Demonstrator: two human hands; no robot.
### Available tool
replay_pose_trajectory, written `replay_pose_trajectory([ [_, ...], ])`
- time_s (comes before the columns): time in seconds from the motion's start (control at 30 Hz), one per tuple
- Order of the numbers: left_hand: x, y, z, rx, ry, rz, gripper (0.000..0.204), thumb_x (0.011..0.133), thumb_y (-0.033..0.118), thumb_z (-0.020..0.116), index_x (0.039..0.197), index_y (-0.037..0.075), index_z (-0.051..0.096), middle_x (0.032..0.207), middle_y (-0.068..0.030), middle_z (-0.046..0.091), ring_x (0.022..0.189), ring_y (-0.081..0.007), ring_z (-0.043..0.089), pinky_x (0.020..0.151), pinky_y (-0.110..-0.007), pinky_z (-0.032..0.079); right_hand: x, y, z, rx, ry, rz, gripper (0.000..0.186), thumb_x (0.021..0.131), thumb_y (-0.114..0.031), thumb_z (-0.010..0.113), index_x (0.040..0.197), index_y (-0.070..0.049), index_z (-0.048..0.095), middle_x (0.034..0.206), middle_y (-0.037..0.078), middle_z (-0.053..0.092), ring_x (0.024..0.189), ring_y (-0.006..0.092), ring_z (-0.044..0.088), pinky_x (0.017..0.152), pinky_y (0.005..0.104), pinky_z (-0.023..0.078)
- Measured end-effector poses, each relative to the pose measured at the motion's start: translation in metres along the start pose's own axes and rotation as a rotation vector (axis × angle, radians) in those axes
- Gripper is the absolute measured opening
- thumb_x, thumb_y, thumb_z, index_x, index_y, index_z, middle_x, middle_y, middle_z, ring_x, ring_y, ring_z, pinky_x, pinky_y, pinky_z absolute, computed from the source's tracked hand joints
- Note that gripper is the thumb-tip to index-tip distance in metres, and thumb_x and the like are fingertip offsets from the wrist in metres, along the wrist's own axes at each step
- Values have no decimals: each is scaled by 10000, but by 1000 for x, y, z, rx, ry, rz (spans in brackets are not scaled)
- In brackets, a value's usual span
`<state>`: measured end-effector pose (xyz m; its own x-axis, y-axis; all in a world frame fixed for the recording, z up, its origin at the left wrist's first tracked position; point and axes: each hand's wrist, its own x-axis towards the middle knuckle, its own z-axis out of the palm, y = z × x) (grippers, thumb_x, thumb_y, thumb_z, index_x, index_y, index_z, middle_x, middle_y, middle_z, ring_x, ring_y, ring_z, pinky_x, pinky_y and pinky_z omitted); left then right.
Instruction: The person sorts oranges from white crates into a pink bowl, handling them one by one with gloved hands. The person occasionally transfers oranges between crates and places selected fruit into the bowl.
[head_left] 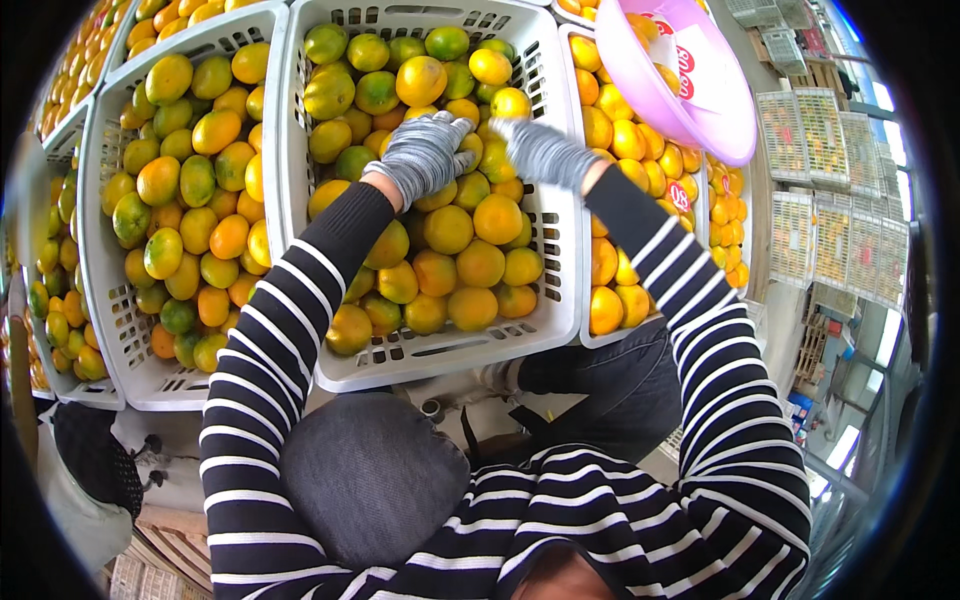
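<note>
Both my hands wear grey knitted gloves and are over a white plastic crate (445, 372) full of green-and-orange oranges (448, 229). My left hand (425, 155) lies palm down on the fruit at the middle of the crate, its fingers apart and pointing right. My right hand (548, 152) comes in over the crate's right rim, just beside an orange (510, 104). Its fingers point left and are smeared by motion, so their grip cannot be made out. A small gap with oranges in it separates the two hands.
Another crate (105, 300) of oranges stands close on the left, with more beyond it. To the right, crates hold riper oranges (628, 140), some bearing red labels. A pink plastic basin (735, 110) rests on them. Stacked crates (800, 135) stand farther right.
</note>
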<state>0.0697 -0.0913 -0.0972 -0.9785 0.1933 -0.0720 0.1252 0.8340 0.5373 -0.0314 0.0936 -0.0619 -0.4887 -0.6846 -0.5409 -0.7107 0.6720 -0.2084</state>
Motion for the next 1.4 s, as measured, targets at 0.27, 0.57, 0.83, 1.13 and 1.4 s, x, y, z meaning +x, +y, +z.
replay_pose_trajectory([
  [0.27, -2, 35, -8, 257, -43, -90, 422, 906, 312, 578, 1254, 73, 585, 1182, -134, 611, 1091, -292, 602, 943, -419, 470, -76, -65, 43, -176, 218, 265, 412, 922, -101, 463, 1313, 26, 481, 1263, 250, 541, 1020, 350, 632, 862, 430, 531],
  [0.57, -18, 38, 16, 366, 51, 145, 556, 893, 116, 548, 1416, 301, 509, 1436, -90, 492, 1355, -318, 438, 1100, -465, 364, -72, -59, 12, 41, 15, 319, 366, 906, -88, 473, 1250, -14, 572, 1202, 201, 618, 1038, 363, 643, 882, 440, 521],
  [0.83, -18, 38, 11, 274, 33, 159, 635, 813, 115, 640, 1415, 276, 519, 1431, -124, 483, 1357, -351, 420, 1121, -474, 321, 50, 3, -28, -812, 99, 55, 275, 924, -258, 563, 1115, -77, 642, 1095, 137, 706, 1074, 212, 663, 1067, 415, 359],
  [1.13, -24, 32, 12, 234, 74, 143, 625, 794, 178, 682, 1396, 272, 540, 1403, -151, 492, 1364, -370, 400, 1125, -482, 310, 45, -45, -40, -499, -99, 167, 568, 1008, -504, 373, 996, -70, 739, 989, 109, 735, 995, 276, 680, 898, 417, 475],
  [1.4, -14, 32, 12, -19, 191, 16, 504, 801, 247, 673, 1201, -19, 523, 1215, -211, 575, 1177, -387, 523, 1038, -470, 399, -10, -44, 11, -389, 277, 251, 232, 928, -166, 499, 1087, -61, 631, 1079, 130, 681, 1028, 261, 667, 866, 395, 510],
])
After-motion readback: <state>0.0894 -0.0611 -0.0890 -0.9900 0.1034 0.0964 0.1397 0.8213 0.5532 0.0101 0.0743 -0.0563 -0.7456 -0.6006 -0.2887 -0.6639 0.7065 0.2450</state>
